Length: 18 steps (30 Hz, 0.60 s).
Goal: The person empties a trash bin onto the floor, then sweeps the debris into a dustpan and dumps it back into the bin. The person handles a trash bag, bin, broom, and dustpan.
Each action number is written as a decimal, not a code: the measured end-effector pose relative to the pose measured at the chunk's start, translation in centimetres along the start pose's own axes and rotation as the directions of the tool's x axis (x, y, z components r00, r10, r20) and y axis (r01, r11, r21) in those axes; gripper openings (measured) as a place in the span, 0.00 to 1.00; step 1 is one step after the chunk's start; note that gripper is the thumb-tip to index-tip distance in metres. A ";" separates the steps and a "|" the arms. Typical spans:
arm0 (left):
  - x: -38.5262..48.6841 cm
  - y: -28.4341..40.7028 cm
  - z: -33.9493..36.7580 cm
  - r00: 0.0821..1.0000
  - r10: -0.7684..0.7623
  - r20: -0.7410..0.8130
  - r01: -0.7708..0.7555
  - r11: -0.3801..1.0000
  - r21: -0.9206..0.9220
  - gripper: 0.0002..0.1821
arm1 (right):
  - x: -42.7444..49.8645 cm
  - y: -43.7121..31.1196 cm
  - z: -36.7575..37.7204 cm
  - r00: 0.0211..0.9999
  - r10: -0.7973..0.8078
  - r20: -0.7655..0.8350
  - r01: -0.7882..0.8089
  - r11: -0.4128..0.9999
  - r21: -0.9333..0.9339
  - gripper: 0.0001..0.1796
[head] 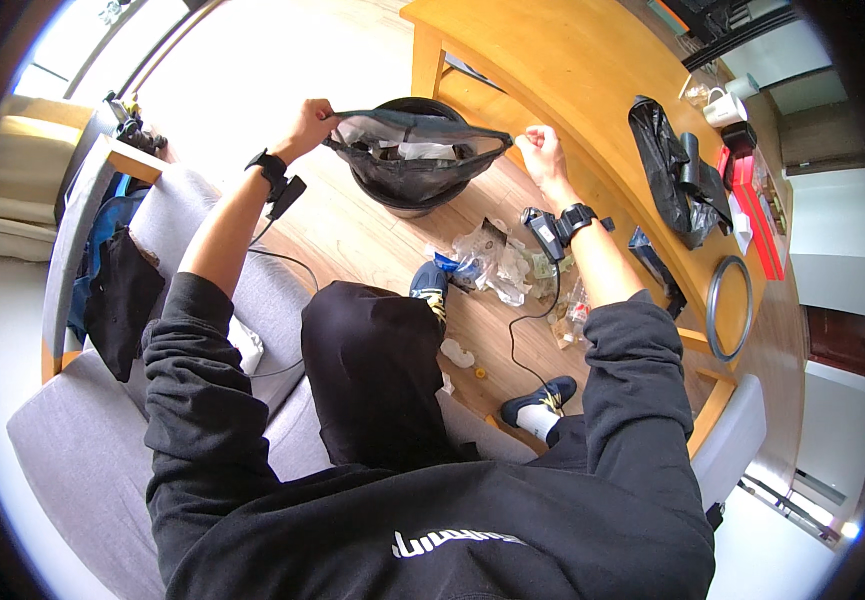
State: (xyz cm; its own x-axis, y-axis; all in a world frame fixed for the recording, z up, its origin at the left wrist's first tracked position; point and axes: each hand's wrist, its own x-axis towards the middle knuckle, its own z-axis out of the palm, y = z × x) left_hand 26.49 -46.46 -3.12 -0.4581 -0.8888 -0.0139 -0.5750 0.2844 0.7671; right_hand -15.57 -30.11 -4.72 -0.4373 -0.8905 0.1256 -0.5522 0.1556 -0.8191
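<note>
A black plastic bag (432, 169) is stretched wide between my two hands, its mouth pulled taut from side to side. White scraps (426, 151) show inside it. My left hand (312, 124) grips the left end of the bag's rim, and my right hand (542, 154) pinches its right corner. The bag sits in or over a round black bin (410, 105), whose rim shows behind and below it; how far the bag reaches into the bin is hidden. Both wrists wear black straps with cabled devices.
Crumpled wrappers and plastic litter (503, 262) lie on the wood floor by my shoes, with a plastic bottle (576, 311). On the wooden table (552, 45) at right are a black bag (657, 157), a roll (690, 161), a grey ring (711, 307) and a mug (725, 109). A grey sofa (94, 450) is beneath me.
</note>
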 end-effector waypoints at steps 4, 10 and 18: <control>1.5 -1.1 0.2 0.995 -0.093 0.023 0.096 0.977 -0.191 0.11 | 0.5 -3.6 -0.2 0.967 -0.235 0.095 0.235 0.972 0.013 0.15; 2.1 -1.0 0.7 0.995 -0.098 -0.018 0.087 0.947 -0.308 0.16 | 3.3 -6.5 2.3 0.870 -0.407 0.280 0.457 0.878 -0.144 0.13; 4.3 -1.6 1.1 0.977 -0.214 -0.022 0.204 0.954 -0.219 0.22 | 8.6 -5.1 7.0 0.824 -0.217 0.523 0.311 0.945 -0.098 0.14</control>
State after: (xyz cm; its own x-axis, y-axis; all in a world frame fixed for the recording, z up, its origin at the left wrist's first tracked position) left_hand 24.72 -50.30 -5.09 -0.3098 -0.9366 -0.1638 -0.4940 0.0114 0.8694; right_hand -11.55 -41.53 -3.37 0.1309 -0.9913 -0.0115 -0.7274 -0.0882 -0.6806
